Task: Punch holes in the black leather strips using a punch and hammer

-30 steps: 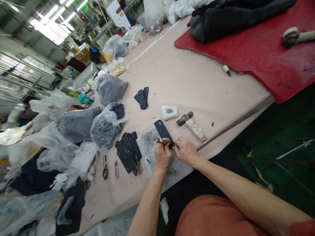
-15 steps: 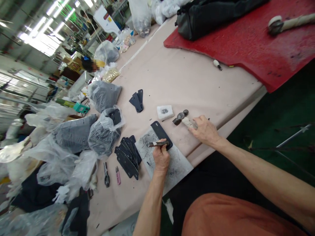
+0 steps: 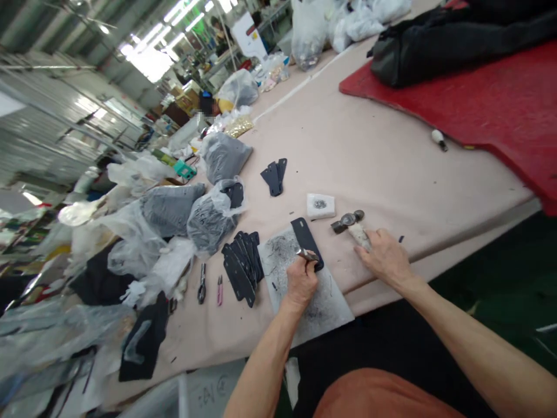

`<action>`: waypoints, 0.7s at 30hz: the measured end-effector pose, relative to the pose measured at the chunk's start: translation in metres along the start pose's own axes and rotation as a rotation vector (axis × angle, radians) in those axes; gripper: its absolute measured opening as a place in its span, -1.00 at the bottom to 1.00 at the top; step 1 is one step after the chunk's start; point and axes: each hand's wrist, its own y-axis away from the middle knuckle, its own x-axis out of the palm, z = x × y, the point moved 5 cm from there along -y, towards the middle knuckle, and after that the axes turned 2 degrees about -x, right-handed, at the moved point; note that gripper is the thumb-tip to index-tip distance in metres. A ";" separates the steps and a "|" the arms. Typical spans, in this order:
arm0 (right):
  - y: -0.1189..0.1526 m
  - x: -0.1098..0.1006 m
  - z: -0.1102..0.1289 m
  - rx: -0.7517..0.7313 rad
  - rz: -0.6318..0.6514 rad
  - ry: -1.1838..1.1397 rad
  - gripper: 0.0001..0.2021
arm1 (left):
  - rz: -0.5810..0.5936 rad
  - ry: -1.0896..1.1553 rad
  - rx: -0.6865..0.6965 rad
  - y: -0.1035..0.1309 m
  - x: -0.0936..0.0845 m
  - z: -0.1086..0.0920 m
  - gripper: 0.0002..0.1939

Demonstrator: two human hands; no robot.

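Observation:
My left hand is closed round a metal punch, at the lower end of a dark strip with a slot near its top. The strip lies on a grey, marked board. To the right, my right hand is closed on the pale wrapped handle of a hammer, whose metal head is over the table. A white block with a dark smudge sits behind the board. Left of the board is a pile of dark strips.
A few dark pieces lie further back on the table. Pink snips and a dark tool lie left. Plastic bags crowd the left side. A red sheet bears a black bag at right.
The camera view has turned, so the table's things appear shifted to the right. The punch in my left hand now points more toward the camera. My right hand still holds the hammer.

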 end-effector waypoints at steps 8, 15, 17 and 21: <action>-0.018 0.008 -0.001 -0.010 0.148 -0.002 -0.67 | 0.036 -0.006 -0.036 -0.001 -0.002 -0.009 -0.85; -0.014 0.017 0.003 0.350 0.326 -0.887 -0.67 | 0.039 0.008 -0.044 -0.001 -0.001 -0.007 -0.86; -0.003 0.020 0.009 0.418 0.371 -1.101 -0.67 | 0.034 0.001 -0.039 -0.001 -0.001 -0.007 -0.86; 0.010 0.018 0.020 0.468 0.355 -1.342 -0.55 | 0.025 -0.008 -0.036 -0.001 -0.002 -0.008 -0.88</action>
